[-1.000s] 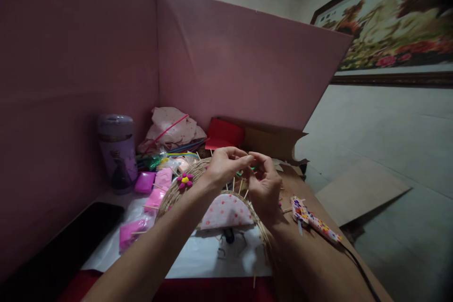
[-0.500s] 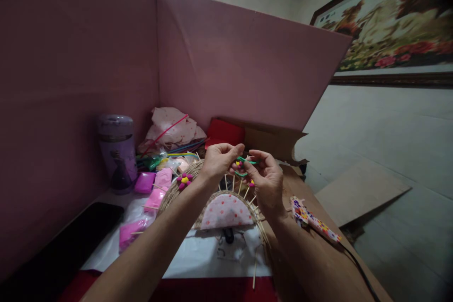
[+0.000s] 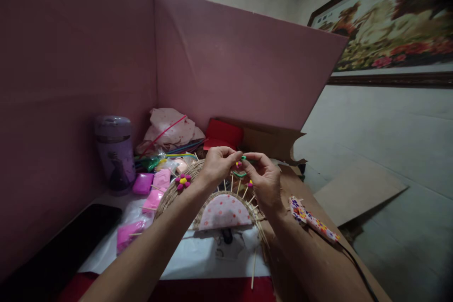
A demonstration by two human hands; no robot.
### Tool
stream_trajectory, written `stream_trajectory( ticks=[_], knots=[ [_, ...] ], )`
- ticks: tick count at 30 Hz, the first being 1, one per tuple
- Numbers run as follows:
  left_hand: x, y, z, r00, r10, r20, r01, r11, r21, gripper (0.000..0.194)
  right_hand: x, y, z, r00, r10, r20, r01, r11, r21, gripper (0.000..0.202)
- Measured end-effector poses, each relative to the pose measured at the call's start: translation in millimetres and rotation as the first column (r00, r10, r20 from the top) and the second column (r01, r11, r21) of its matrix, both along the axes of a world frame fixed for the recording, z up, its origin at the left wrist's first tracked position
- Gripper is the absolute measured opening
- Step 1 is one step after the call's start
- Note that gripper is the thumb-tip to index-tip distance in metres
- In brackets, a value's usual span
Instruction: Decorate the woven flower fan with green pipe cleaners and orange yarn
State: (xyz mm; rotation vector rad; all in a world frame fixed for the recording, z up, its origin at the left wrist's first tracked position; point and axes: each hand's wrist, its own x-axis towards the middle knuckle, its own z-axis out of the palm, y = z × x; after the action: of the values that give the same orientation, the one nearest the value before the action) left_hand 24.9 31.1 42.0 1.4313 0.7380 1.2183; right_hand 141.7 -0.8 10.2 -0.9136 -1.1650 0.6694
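Held up over the craft piece, my left hand (image 3: 220,164) and my right hand (image 3: 265,177) meet fingertip to fingertip. Both pinch a thin green strand (image 3: 243,157), whose lower loop hangs between them; its exact material is hard to tell. Beneath them is a fan-shaped woven piece (image 3: 166,203) with wooden sticks radiating from a half-round, dotted fabric panel (image 3: 225,212). A magenta flower with a yellow centre (image 3: 183,180) sits on its woven band, left of my left forearm. Smaller pink-and-yellow bits show behind my fingers. My hands hide part of the band.
Pink packets (image 3: 143,183) lie at the left beside a purple tumbler (image 3: 115,155) and a black phone-like slab (image 3: 71,245). A flower-patterned glue gun (image 3: 313,221) with a cord rests on cardboard at the right. Crumpled dotted fabric (image 3: 170,125) and red material (image 3: 222,133) lie behind.
My fingertips have drawn closer together on the green strand, and less of it shows between them. The view has shifted slightly.
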Motion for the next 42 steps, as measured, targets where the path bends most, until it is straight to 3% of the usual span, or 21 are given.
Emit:
stream_trajectory(
  ticks=[3, 6, 9, 13, 17, 23, 27, 33, 37, 42],
  knots=[
    [-0.1, 3.3, -1.9, 1.0, 0.0, -0.021, 0.0, 1.0, 0.01, 0.047, 0.3, 0.8, -0.4, 0.999, 0.003, -0.034, -0.003, 1.0, -0.008, 0.022],
    [-0.2, 4.7, -3.2, 0.996, -0.083, 0.036, 0.084, 0.996, -0.025, 0.05, 1.5, 1.1, -0.4, 0.999, 0.003, -0.035, -0.003, 1.0, 0.006, 0.02],
    [-0.9, 3.9, -3.1, 0.985, -0.141, 0.095, 0.147, 0.988, -0.052, 0.038, 3.4, 0.7, -0.6, 0.999, 0.029, -0.018, -0.028, 0.999, 0.026, 0.018],
    [-2.7, 2.2, -1.6, 0.984, -0.088, 0.156, 0.1, 0.992, -0.072, 0.023, 5.8, 1.2, -1.8, 0.998, 0.064, 0.022, -0.064, 0.998, 0.021, 0.023],
    [-3.9, 2.6, -1.9, 0.971, -0.122, 0.207, 0.143, 0.986, -0.089, 0.017, 5.1, 1.9, -1.4, 1.0, 0.018, -0.002, -0.018, 0.998, 0.062, 0.025],
    [-3.3, 6.9, -6.9, 0.961, -0.192, 0.201, 0.218, 0.969, -0.118, 0.037, 4.4, 1.0, 0.4, 0.999, -0.028, -0.024, 0.029, 0.999, 0.028, 0.021],
    [-2.2, 5.2, -6.4, 0.977, -0.144, 0.16, 0.163, 0.98, -0.115, 0.022, 5.3, 0.4, -0.2, 1.0, -0.01, 0.023, 0.009, 0.999, 0.052, 0.02],
    [0.8, 3.0, -4.6, 0.988, -0.068, 0.138, 0.076, 0.996, -0.054, 0.025, 5.8, 1.7, -1.2, 0.996, -0.028, 0.081, 0.023, 0.997, 0.072, 0.023],
    [1.7, 2.3, -3.5, 0.987, -0.064, 0.148, 0.08, 0.991, -0.103, 0.031, 5.2, 2.4, -1.9, 0.998, -0.044, 0.047, 0.041, 0.997, 0.063, 0.016],
    [-0.8, 2.1, -3.8, 0.978, -0.137, 0.159, 0.156, 0.98, -0.12, 0.031, 6.1, 2.7, -1.8, 0.999, 0.025, 0.037, -0.027, 0.997, 0.071, 0.015]
  ],
)
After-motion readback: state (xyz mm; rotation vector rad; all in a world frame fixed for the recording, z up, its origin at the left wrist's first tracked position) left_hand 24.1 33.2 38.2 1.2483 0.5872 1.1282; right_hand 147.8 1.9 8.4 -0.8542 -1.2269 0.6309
